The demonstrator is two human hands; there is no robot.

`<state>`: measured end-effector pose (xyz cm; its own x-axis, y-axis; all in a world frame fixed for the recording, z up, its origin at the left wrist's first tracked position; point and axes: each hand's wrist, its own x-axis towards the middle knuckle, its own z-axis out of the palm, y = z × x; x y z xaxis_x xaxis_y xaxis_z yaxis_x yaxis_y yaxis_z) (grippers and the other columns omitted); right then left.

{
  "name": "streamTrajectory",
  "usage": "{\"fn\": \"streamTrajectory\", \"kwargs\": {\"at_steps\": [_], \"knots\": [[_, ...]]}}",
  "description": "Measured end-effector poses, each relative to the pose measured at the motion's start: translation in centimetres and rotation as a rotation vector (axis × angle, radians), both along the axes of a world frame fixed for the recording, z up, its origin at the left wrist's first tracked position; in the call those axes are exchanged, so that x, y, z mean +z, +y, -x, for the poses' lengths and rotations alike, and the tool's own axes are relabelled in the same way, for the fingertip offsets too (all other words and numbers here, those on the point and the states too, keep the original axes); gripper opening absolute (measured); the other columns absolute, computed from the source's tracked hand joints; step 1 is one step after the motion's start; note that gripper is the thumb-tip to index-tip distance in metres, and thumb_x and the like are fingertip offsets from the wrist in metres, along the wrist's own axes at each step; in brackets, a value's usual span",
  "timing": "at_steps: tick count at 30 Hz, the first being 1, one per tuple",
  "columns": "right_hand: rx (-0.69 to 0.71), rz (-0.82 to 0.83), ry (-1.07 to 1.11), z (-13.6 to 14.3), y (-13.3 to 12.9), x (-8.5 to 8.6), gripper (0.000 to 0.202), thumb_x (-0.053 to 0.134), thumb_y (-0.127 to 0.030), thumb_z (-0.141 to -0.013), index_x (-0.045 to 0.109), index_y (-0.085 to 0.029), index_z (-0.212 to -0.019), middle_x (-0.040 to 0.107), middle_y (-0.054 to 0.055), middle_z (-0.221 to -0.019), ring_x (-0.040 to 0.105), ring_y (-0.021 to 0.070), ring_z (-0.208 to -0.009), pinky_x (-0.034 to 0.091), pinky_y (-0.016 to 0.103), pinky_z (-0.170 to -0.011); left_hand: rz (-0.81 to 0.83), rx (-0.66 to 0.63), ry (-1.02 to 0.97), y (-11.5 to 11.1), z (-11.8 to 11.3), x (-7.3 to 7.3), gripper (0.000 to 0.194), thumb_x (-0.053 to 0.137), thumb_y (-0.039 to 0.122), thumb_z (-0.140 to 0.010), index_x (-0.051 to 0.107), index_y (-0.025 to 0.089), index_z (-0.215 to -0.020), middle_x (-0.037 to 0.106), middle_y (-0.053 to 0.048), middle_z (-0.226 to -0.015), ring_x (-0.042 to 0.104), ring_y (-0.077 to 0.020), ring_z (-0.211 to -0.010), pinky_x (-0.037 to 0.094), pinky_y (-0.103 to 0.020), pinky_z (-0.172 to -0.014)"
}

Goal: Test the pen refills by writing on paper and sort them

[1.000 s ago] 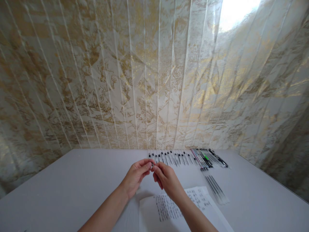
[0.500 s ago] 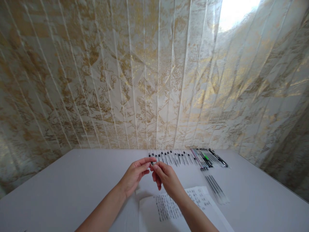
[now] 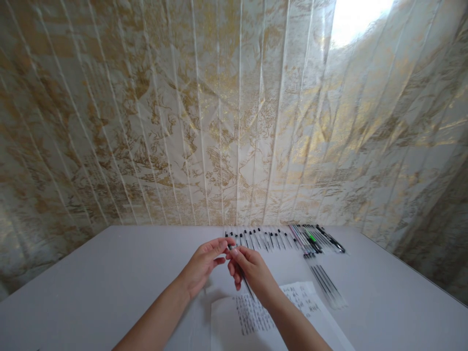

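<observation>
A thin dark pen slants down below the fingers of my right hand, which is closed around it. My left hand pinches the pen's upper end between thumb and index finger, and the fingertips of both hands nearly meet there. The small part between the fingertips is mostly hidden. Below the hands lies a sheet of paper with dense handwriting, partly covered by my right forearm.
A row of black-capped pens lies along the table's back edge. More pens, one with a green part, are at the back right. Several clear refills lie nearer. A patterned curtain hangs behind the table.
The pen's dark shaft now shows below my right hand, angled toward the paper. My left fingertips have shifted slightly at its upper end.
</observation>
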<state>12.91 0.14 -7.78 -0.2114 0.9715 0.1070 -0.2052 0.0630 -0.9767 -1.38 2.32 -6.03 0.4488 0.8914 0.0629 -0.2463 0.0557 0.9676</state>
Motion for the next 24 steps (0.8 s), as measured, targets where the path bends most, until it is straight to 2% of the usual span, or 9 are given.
{"fn": "streamTrajectory", "kwargs": {"at_steps": [3, 5, 11, 14, 18, 20, 22, 24], "knots": [[-0.068, -0.035, -0.064, 0.2, 0.0, -0.1, 0.040, 0.059, -0.055, -0.076, 0.052, -0.016, -0.072, 0.054, -0.004, -0.052, 0.043, 0.0056, -0.036, 0.035, 0.016, -0.030, -0.006, 0.106, 0.053, 0.0, -0.1, -0.1, 0.027, 0.068, 0.043, -0.076, 0.062, 0.016, -0.075, 0.063, 0.000, -0.067, 0.058, -0.0140, -0.063, 0.041, -0.028, -0.073], [-0.066, -0.026, -0.062, 0.2, -0.1, 0.0, 0.041, 0.061, -0.056, -0.075, 0.053, -0.015, -0.073, 0.055, -0.004, -0.051, 0.044, 0.0061, -0.036, 0.035, 0.016, -0.030, -0.008, 0.116, 0.054, 0.1, -0.1, -0.1, 0.028, 0.070, 0.042, -0.074, 0.061, 0.016, -0.071, 0.062, 0.001, -0.065, 0.058, -0.0143, -0.063, 0.041, -0.027, -0.071], [0.165, 0.179, 0.237, 0.1, -0.7, 0.6, 0.041, 0.066, -0.051, -0.074, 0.060, -0.012, -0.080, 0.053, -0.004, -0.055, 0.039, 0.0041, -0.039, 0.037, 0.016, -0.034, 0.061, -0.096, -0.061, 0.1, 0.3, 0.4, 0.025, 0.067, 0.039, -0.079, 0.062, 0.015, -0.083, 0.055, 0.004, -0.059, 0.061, -0.0148, -0.054, 0.046, -0.029, -0.066], [0.183, 0.208, 0.282, 0.2, -0.9, 0.7, 0.039, 0.067, -0.050, -0.075, 0.061, -0.012, -0.082, 0.052, -0.004, -0.056, 0.038, 0.0040, -0.039, 0.036, 0.017, -0.036, 0.064, -0.102, -0.088, -0.1, 0.1, 0.3, 0.026, 0.067, 0.041, -0.079, 0.062, 0.016, -0.085, 0.051, 0.006, -0.057, 0.062, -0.0149, -0.051, 0.047, -0.029, -0.063], [0.156, 0.094, 0.167, 0.3, -1.2, 1.2, 0.041, 0.060, -0.054, -0.079, 0.062, -0.014, -0.081, 0.055, -0.002, -0.057, 0.045, 0.0076, -0.043, 0.039, 0.022, -0.046, 0.070, -0.059, -0.075, 0.0, 0.1, 0.2, 0.029, 0.067, 0.044, -0.078, 0.063, 0.016, -0.084, 0.047, 0.008, -0.052, 0.057, -0.0136, -0.042, 0.047, -0.029, -0.055], [0.154, -0.014, 0.036, 0.2, -1.3, 1.5, 0.040, 0.061, -0.053, -0.079, 0.065, -0.014, -0.076, 0.056, -0.001, -0.060, 0.050, 0.0098, -0.054, 0.040, 0.024, -0.056, 0.065, 0.016, -0.065, 0.1, 0.4, 0.5, 0.028, 0.070, 0.042, -0.075, 0.065, 0.015, -0.081, 0.052, 0.006, -0.055, 0.053, -0.0102, -0.043, 0.045, -0.026, -0.053], [0.142, -0.101, -0.108, -0.1, -1.5, 1.7, 0.036, 0.064, -0.049, -0.079, 0.069, -0.014, -0.071, 0.052, -0.002, -0.060, 0.046, 0.0096, -0.058, 0.037, 0.023, -0.059, 0.048, 0.087, -0.063, 0.2, 0.8, 1.0, 0.025, 0.074, 0.038, -0.072, 0.067, 0.014, -0.077, 0.059, 0.003, -0.068, 0.052, -0.0072, -0.051, 0.043, -0.021, -0.055], [0.189, -0.082, -0.153, -0.2, -1.6, 1.8, 0.034, 0.064, -0.047, -0.079, 0.072, -0.015, -0.069, 0.046, -0.003, -0.056, 0.038, 0.0081, -0.054, 0.032, 0.023, -0.055, 0.044, 0.075, -0.076, 0.1, 1.0, 1.6, 0.025, 0.076, 0.037, -0.070, 0.068, 0.013, -0.074, 0.061, 0.001, -0.076, 0.052, -0.0067, -0.058, 0.042, -0.019, -0.056]]}}
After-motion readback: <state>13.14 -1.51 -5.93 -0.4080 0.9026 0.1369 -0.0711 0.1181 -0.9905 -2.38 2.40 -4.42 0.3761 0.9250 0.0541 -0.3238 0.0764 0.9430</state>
